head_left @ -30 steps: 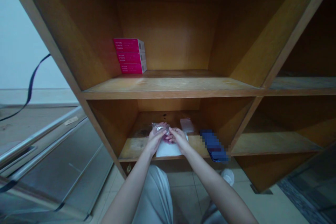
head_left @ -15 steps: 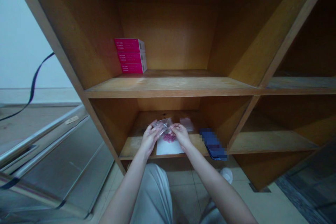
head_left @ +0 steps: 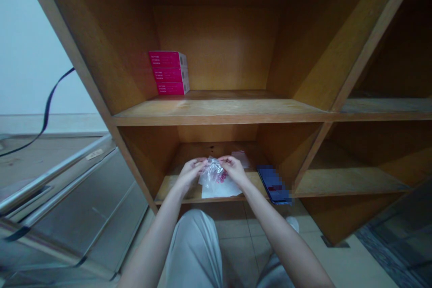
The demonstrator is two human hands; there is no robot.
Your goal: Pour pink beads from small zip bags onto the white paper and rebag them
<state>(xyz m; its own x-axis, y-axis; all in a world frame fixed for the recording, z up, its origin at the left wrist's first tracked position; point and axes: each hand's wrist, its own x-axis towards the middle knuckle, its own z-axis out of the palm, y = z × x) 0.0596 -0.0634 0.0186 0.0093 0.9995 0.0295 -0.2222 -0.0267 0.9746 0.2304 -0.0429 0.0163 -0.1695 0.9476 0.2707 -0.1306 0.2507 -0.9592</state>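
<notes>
Between my two hands, over the lower shelf, is a clear plastic bag (head_left: pixel 213 172). My left hand (head_left: pixel 193 169) pinches its upper left edge, and my right hand (head_left: pixel 232 169) pinches its upper right edge. The bag hangs down toward me, crinkled and shiny. Behind and beside it lie small pink-red pieces (head_left: pixel 222 177), partly hidden, too small to name. They rest on a white sheet of paper (head_left: pixel 221 191) at the shelf's front edge. Another flat clear bag (head_left: pixel 240 159) lies just beyond my right hand.
A dark blue flat object (head_left: pixel 272 184), partly pixelated, lies at the right of the lower shelf (head_left: pixel 162 192). Three stacked pink boxes (head_left: pixel 170 74) stand on the upper shelf. A metal-framed glass panel (head_left: pixel 108 207) leans at the left. My knee is below the shelf.
The bag has turned from lying slanted in my left hand to hanging between both hands, now covering part of the pink-red pieces. My right hand has moved slightly up to its edge.
</notes>
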